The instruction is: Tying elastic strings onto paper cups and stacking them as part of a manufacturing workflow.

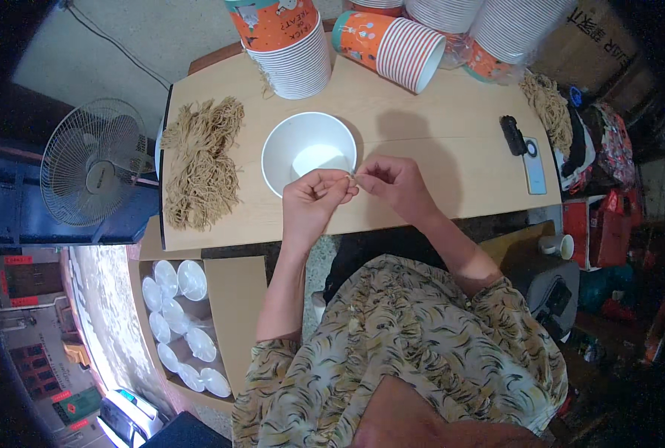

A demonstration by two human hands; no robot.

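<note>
My left hand (317, 196) and my right hand (398, 187) meet fingertip to fingertip over the near right rim of a white paper bucket (302, 145). Both are closed in a pinch. A thin tan strand seems to run between the fingertips, mostly covered by them. The bucket stands upright on the wooden table (467, 168), its mouth facing up, with a pale patch at its bottom. To the left of it lies a large heap of tan paper-like cords (205, 160), loosely bunched.
Stacked orange-and-white paper buckets (291, 63) stand at the back; another stack (392, 48) lies on its side. A phone (534, 168) and a black object (512, 136) lie at right. A fan (97, 168) stands left, above a carton (232, 321) of clear plastic pieces.
</note>
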